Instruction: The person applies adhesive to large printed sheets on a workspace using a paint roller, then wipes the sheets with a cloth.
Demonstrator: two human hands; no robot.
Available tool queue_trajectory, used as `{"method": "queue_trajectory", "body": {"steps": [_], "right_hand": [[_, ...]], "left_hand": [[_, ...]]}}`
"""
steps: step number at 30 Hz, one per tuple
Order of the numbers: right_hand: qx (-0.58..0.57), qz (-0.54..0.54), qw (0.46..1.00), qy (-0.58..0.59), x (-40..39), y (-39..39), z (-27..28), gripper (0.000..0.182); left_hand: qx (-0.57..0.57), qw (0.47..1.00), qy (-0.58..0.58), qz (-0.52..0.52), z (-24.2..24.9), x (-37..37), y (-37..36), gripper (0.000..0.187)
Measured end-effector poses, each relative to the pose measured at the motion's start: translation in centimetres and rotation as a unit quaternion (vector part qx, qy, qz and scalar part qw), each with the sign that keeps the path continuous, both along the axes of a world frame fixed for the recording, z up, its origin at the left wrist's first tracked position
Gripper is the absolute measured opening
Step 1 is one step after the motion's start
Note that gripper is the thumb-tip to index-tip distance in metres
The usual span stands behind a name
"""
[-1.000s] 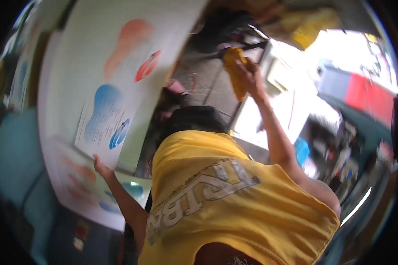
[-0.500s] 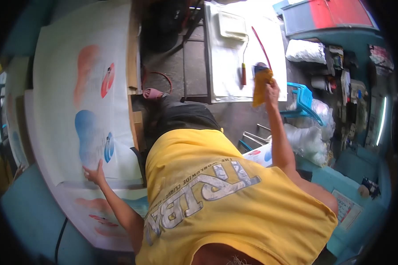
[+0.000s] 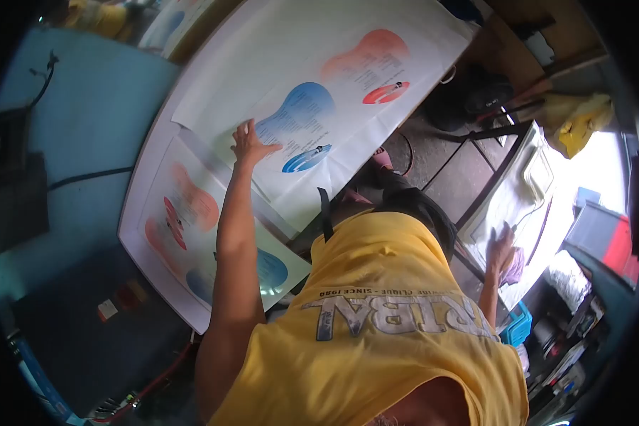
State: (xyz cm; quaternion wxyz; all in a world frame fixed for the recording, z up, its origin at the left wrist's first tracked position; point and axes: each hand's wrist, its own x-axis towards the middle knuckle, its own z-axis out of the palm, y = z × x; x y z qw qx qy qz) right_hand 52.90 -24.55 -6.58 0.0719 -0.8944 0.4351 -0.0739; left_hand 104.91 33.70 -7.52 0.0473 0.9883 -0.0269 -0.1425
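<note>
My left hand (image 3: 253,148) rests with spread fingers on a large white printed sheet (image 3: 227,99), at the edge of a blue rounded print (image 3: 302,106). My right hand (image 3: 501,250) is down at the white-topped table (image 3: 479,220). It is closed around the handle end of a paint roller (image 3: 537,177), whose wire frame runs away from my fingers; the handle itself is hidden. A crumpled purple cloth (image 3: 513,267) lies against that hand.
Red and blue prints continue on a second sheet (image 3: 184,167) nearer me. Beyond the white-topped table are a red and grey box (image 3: 603,238), a blue plastic stool (image 3: 517,325) and a silvery bag (image 3: 568,280). A yellow bag (image 3: 579,131) hangs at the far right.
The view has turned. My right hand has moved from holding up a yellow cloth with a dark patch to the roller's handle. My left hand now lies on the sheet with fingers spread.
</note>
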Motion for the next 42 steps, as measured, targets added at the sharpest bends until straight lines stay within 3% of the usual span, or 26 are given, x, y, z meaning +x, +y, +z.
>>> {"method": "queue_trajectory", "body": {"steps": [1, 3, 5, 8, 10, 11, 13, 14, 15, 16, 17, 18, 19, 21, 23, 25, 26, 27, 29, 32, 35, 36, 40, 42], "right_hand": [[0.051, 0.036, 0.996, -0.061, 2.5, 1.0, -0.9, 0.044], [0.301, 0.055, 0.946, -0.104, 9.4, 4.4, 0.8, 0.041], [0.363, 0.162, 0.916, -0.056, 16.5, 6.8, 0.5, 0.039], [0.533, 0.239, 0.809, -0.068, 26.2, 10.8, -0.6, 0.042], [0.622, 0.227, 0.745, -0.085, 31.7, 13.4, -1.7, 0.048], [0.690, 0.154, 0.698, -0.115, 33.8, 15.5, -0.6, 0.050], [0.762, 0.125, 0.622, -0.129, 37.1, 16.4, -3.7, 0.052], [0.711, 0.095, 0.691, -0.089, 38.4, 17.0, -5.2, 0.044], [0.654, 0.062, 0.752, -0.049, 39.7, 17.3, -6.1, 0.038], [0.626, 0.074, 0.776, -0.009, 40.4, 17.3, -6.1, 0.034], [0.597, 0.085, 0.797, 0.032, 41.1, 17.1, -6.1, 0.032], [0.561, 0.206, 0.797, 0.087, 41.7, 16.1, -7.4, 0.031], [0.569, 0.204, 0.789, 0.107, 42.4, 15.7, -6.8, 0.033], [0.589, 0.197, 0.769, 0.151, 43.4, 15.2, -5.4, 0.037], [0.489, 0.307, 0.792, 0.200, 45.5, 13.9, -6.0, 0.046], [0.516, 0.169, 0.824, 0.161, 47.8, 13.9, -3.1, 0.047], [0.539, 0.178, 0.816, 0.111, 49.1, 12.6, -4.5, 0.047], [0.693, 0.174, 0.675, -0.182, 47.8, 12.6, -2.9, 0.058], [0.766, 0.052, 0.597, -0.234, 49.6, 12.0, 1.6, 0.059], [0.806, -0.018, 0.509, -0.300, 48.9, 9.5, 3.6, 0.061], [0.776, 0.067, 0.571, -0.261, 48.0, 7.6, 1.6, 0.064], [0.740, 0.049, 0.628, -0.235, 48.0, 7.7, 1.0, 0.055], [0.689, 0.033, 0.682, -0.245, 47.6, 6.6, -3.7, 0.033], [0.679, 0.018, 0.693, -0.240, 47.6, 6.2, -5.0, 0.032]], "left_hand": [[0.006, 1.000, 0.008, 0.004, -0.2, 0.6, 0.0, 0.112], [0.016, 0.999, 0.029, 0.008, -1.2, 2.5, -0.3, 0.114], [0.018, 0.998, 0.055, 0.019, -0.6, 3.5, -0.7, 0.121], [0.021, 0.998, 0.064, 0.013, 0.0, 4.5, -0.9, 0.132], [0.037, 0.997, 0.066, 0.016, -0.8, 5.5, 0.2, 0.136], [0.043, 0.993, 0.109, 0.014, 0.1, 6.0, 0.4, 0.135], [0.028, 0.989, 0.144, -0.029, 1.0, 6.3, 0.9, 0.105], [0.017, 0.990, 0.135, -0.025, 1.5, 6.1, 0.8, 0.086], [-0.071, 0.991, 0.111, -0.037, -1.3, 7.1, 2.8, 0.078], [-0.157, 0.983, 0.088, -0.048, -4.2, 7.8, 4.4, 0.071], [-0.193, 0.978, 0.069, -0.044, -1.4, 7.5, 3.7, 0.062], [-0.229, 0.971, 0.050, -0.039, 2.7, 7.2, 3.0, 0.053], [-0.189, 0.979, -0.037, -0.071, 5.1, 7.1, 2.7, 0.041], [-0.165, 0.983, -0.082, -0.017, 11.4, 6.2, 1.0, 0.034], [-0.177, 0.959, -0.207, -0.075, 16.0, 4.9, 0.0, 0.027], [-0.165, 0.953, -0.223, -0.121, 18.9, 2.5, -2.0, 0.020], [-0.164, 0.943, -0.238, -0.165, 18.6, 0.9, -2.9, 0.016], [-0.162, 0.931, -0.251, -0.209, 17.7, -0.9, -3.5, 0.013], [-0.033, 0.926, -0.241, -0.289, 13.0, -5.0, -4.0, 0.011], [0.006, 0.915, -0.202, -0.351, 8.8, -10.6, -6.7, 0.010], [-0.032, 0.921, -0.134, -0.365, 5.0, -13.9, -8.7, 0.007], [-0.047, 0.918, -0.126, -0.372, 4.1, -14.6, -9.2, 0.006], [-0.065, 0.941, -0.115, -0.310, 2.2, -16.7, -10.6, 0.010], [-0.080, 0.948, -0.129, -0.280, 1.5, -17.4, -10.7, 0.014]]}}
